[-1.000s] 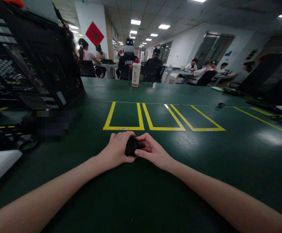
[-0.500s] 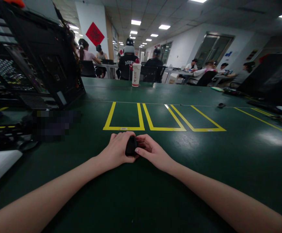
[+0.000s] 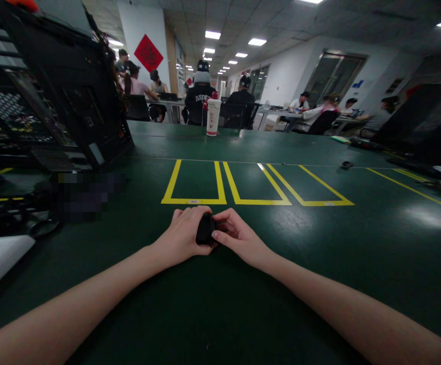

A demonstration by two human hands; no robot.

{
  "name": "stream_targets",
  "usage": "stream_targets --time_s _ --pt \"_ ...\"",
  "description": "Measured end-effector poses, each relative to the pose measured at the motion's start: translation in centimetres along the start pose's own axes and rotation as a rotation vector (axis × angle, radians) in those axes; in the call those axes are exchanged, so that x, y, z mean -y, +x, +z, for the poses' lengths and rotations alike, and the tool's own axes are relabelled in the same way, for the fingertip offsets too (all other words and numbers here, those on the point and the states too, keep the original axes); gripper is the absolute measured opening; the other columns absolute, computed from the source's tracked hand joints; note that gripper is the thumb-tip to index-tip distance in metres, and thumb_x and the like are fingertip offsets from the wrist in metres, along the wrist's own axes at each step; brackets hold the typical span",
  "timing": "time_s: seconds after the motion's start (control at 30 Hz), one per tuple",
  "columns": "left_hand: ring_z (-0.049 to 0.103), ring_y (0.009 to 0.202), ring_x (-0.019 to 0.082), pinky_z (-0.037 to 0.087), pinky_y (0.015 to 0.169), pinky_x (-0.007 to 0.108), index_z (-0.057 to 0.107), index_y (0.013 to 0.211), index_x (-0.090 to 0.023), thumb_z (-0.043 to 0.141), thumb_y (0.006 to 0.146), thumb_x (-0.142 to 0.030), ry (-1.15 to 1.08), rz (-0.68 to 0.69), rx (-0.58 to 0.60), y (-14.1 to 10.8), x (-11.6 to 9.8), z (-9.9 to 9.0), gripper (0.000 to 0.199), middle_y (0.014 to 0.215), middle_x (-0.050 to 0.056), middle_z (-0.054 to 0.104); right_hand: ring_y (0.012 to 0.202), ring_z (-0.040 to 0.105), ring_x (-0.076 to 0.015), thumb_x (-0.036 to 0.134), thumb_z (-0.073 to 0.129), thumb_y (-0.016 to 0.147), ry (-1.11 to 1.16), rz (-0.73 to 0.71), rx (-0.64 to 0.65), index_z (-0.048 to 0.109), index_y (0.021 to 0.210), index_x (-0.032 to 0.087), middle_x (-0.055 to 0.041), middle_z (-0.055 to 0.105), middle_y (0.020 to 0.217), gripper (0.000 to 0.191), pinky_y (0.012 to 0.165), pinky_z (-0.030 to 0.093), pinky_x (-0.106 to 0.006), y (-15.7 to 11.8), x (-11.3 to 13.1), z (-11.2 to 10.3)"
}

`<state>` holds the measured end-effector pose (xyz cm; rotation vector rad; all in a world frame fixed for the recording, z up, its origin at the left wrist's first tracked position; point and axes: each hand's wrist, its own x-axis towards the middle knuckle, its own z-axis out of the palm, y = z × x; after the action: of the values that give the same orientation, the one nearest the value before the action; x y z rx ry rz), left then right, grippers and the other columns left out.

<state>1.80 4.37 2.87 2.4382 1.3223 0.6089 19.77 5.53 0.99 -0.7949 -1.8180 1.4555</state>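
Note:
A small black box-like object (image 3: 204, 230) rests low over the green tabletop (image 3: 213, 304), in front of the yellow tape outlines. My left hand (image 3: 184, 230) is closed around its left side, thumb at the near edge and fingers over the far edge. From the right, my right hand (image 3: 239, 235) pinches the object's right edge between thumb and fingers. Both hands hide much of the object, so its exact kind cannot be made out.
Yellow tape (image 3: 193, 202) marks three outlines beyond my hands. A white tumbler (image 3: 213, 117) stands farther back. At left are an open black computer case (image 3: 64, 101), dark cables and a white object (image 3: 0, 258). A small black ring-shaped item (image 3: 345, 165) lies at right. People sit behind.
My hands and the black object stay almost in place. In the background, a person's head has come into view at the left.

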Motion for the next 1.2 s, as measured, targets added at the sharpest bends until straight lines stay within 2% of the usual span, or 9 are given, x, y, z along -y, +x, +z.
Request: stream_targets --time_s 0.13,0.37,0.6,0.8,1.03,1.2 --pt "0.049 0.098 0.025 0.034 0.082 0.04 0.038 0.109 -0.021 0.062 0.068 -0.034 0.005 -0.008 -0.006 0.09 -0.02 0.08 0.05 0.106 0.006 0.052 0.1 0.049 -0.0179 0.024 0.053 0.08 -0.044 0.022 -0.013 0.043 0.107 0.022 -0.0042 0.048 0.105 0.029 0.085 0.044 -0.039 0.04 0.02 -0.06" --pt "0.049 0.099 0.025 0.034 0.083 0.041 0.037 0.111 -0.022 0.063 0.068 -0.033 -0.011 -0.005 0.005 -0.05 0.07 -0.09 0.052 0.106 0.005 0.051 0.104 0.049 -0.0181 0.02 0.057 0.077 -0.03 -0.019 0.025 0.043 0.101 0.023 -0.0036 0.048 0.108 0.028 0.085 0.044 -0.038 -0.23 0.19 -0.17" --pt "0.05 0.098 0.025 0.035 0.082 0.041 0.038 0.11 -0.021 0.062 0.068 -0.036 -0.014 0.002 -0.005 -0.06 0.16 0.01 0.05 0.106 0.006 0.052 0.098 0.051 -0.0172 0.025 0.051 0.081 -0.027 0.006 0.002 0.044 0.099 0.023 -0.0028 0.05 0.104 0.02 0.082 0.046 -0.037 -0.22 0.38 0.01" --pt "0.05 0.099 0.025 0.035 0.083 0.041 0.038 0.11 -0.022 0.062 0.068 -0.036 -0.031 -0.005 0.0 -0.01 0.09 -0.01 0.05 0.107 0.005 0.052 0.101 0.049 -0.0187 0.026 0.05 0.081 -0.09 0.047 -0.003 0.043 0.108 0.024 -0.0045 0.048 0.109 0.027 0.084 0.045 -0.039 -0.26 0.62 -0.09" --pt "0.049 0.099 0.026 0.034 0.082 0.041 0.038 0.11 -0.022 0.063 0.067 -0.033 -0.001 -0.003 -0.005 -0.02 0.05 -0.03 0.051 0.106 0.005 0.052 0.096 0.052 -0.0169 0.023 0.057 0.077 -0.019 -0.009 0.012 0.044 0.1 0.023 -0.0025 0.049 0.105 0.027 0.082 0.046 -0.037 -0.13 0.05 -0.03" --pt "0.049 0.099 0.025 0.034 0.082 0.041 0.038 0.11 -0.022 0.062 0.068 -0.035 0.0 0.007 -0.01 -0.04 0.03 -0.04 0.05 0.106 0.006 0.052 0.092 0.054 -0.0161 0.028 0.051 0.081 0.009 -0.009 0.007 0.045 0.097 0.023 -0.0019 0.051 0.099 0.018 0.078 0.048 -0.035 -0.06 0.02 0.07"
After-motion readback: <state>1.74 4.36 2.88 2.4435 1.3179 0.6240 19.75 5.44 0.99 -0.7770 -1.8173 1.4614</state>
